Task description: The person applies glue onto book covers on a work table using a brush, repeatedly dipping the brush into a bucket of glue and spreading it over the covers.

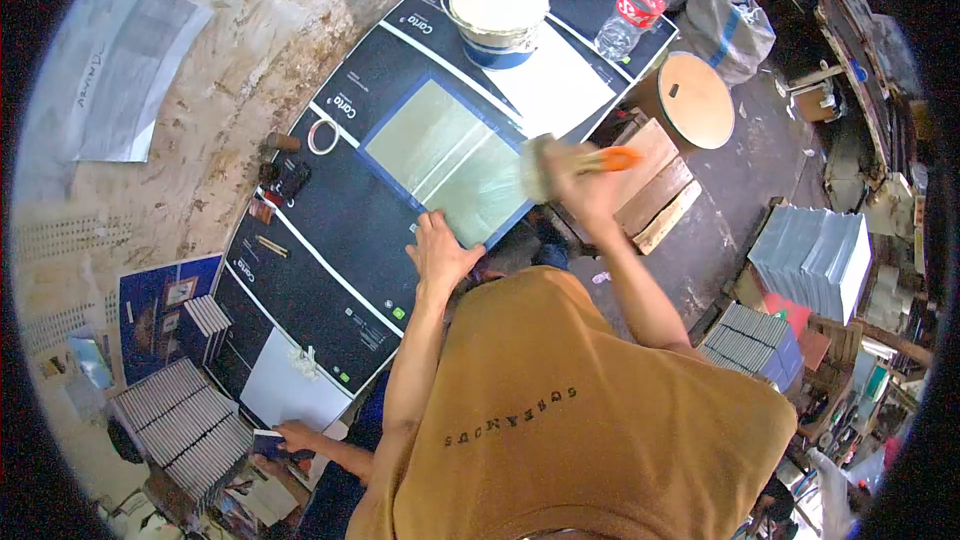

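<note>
A book cover lies on the black table, two pale boards [480,202] and a narrow spine strip on a blue sheet whose edges [378,162] show all round. My left hand [443,255] rests at its near edge, fingers spread. In my right hand [585,188] is a wide brush [537,172] with an orange handle end. Its bristles, smeared by motion, are over the right end of the cover, where the surface looks wet. A white bucket [500,18] of creamy paste stands beyond, with a stick standing in it.
A plastic bottle [634,15] with a red cap stands at the far right of the table [330,200]. A tape roll [323,137] lies left. Another person's hand [297,435] holds a dark blue booklet [268,443] near stacked books [180,425]. A round-topped drum [697,100] stands right.
</note>
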The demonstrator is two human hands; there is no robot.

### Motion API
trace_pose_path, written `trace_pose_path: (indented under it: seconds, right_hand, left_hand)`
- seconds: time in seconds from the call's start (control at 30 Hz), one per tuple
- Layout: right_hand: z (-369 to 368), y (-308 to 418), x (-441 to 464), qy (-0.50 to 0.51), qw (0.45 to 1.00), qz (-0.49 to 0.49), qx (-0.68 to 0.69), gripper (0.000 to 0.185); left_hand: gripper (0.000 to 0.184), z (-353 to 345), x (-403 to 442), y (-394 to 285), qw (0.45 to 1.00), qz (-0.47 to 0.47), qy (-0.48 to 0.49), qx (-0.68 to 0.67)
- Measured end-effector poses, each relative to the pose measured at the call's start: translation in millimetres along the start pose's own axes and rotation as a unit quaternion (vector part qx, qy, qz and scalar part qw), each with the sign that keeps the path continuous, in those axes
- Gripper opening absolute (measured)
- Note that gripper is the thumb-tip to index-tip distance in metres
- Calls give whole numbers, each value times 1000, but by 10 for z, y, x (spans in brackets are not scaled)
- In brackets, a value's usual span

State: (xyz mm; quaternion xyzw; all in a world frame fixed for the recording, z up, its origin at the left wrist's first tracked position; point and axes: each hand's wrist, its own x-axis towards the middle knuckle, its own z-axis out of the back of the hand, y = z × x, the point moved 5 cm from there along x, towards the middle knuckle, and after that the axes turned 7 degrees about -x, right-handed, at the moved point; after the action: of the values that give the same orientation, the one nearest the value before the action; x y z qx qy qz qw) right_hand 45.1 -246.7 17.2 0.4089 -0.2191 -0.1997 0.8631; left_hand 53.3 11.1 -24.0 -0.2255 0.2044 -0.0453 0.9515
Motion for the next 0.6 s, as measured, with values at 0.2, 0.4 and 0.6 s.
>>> trace_pose_path:
  seconds: [0.2, 0.4, 0.6]
  right_hand:
    - [-42, -267, 132, 137, 980, -97, -111, 47]
    - [503, -473, 1193, -54, 997, 12, -52, 39]
    - [-1357, 240, 1307, 183, 949, 232, 112, 40]
  left_hand:
    - [86, -22, 14, 50, 1000, 10, -6, -4]
    - [88, -33, 7, -5, 997, 69, 7, -24]
    - [89, -55, 52, -48, 992, 120, 25, -24]
